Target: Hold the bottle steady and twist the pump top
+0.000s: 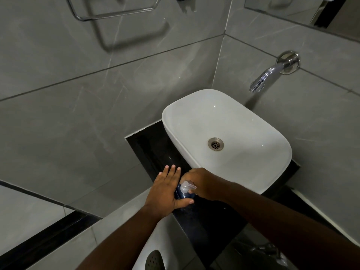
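Down at the corner of the black counter (204,227), both hands meet over a small dark blue pump bottle (184,193) that stands upright just beside the near left corner of the white basin (253,152). The left hand (165,190) lies flat against the bottle's left side, four fingers straight and pointing away towards the wall, thumb stretched out across the front of the bottle at its base, so the hand is open and bracing rather than wrapped round. The right hand (202,184) comes in from the other side, fingers curled down over the clear pump head (187,186); its fingertips are hidden behind the knuckles, so it looks like a grip on the pump, though exactly how the fingers sit is hard to tell. The nozzle pokes out towards the left hand.

The basin sits on the counter with its round metal drain (215,144) showing in the middle. A chrome tap (270,75) juts from the grey tiled wall (97,94) above the basin's far right side. Higher on the left wall hangs a chrome towel rail (116,12), and a mirror edge (292,14) shows at top right. At the bottom of the view, a white object with a perforated dark oval (153,260) peeks in.
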`<state>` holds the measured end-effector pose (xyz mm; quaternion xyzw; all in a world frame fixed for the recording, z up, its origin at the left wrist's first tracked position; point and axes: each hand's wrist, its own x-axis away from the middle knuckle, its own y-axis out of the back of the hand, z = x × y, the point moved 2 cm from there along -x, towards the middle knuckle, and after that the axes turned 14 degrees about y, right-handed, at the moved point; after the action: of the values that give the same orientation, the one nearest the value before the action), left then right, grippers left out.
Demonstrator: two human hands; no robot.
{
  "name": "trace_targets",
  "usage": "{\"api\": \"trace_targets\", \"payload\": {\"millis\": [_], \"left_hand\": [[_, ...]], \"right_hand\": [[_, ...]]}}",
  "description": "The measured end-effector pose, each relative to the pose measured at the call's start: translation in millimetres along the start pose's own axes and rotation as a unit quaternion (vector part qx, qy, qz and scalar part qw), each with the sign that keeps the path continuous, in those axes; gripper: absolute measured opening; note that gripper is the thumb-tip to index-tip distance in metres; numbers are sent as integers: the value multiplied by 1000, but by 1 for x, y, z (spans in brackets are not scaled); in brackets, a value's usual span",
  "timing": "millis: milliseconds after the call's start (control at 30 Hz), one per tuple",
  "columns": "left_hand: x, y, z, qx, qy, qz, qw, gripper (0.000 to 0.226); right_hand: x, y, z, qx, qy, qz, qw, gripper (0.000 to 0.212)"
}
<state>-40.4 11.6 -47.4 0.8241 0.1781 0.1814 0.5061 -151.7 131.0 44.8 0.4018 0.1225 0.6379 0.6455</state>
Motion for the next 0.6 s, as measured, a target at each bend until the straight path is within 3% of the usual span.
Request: {"api": "trace_targets", "payload": {"millis": [167,600], "left_hand": [[0,1,-2,11,5,1,1000,114],[0,-1,-3,5,-1,-12,1000,115]], "right_hand": [[-6,5,2,47,60,-11,997,41],[-4,-1,7,60,66,-26,996,38]]}}
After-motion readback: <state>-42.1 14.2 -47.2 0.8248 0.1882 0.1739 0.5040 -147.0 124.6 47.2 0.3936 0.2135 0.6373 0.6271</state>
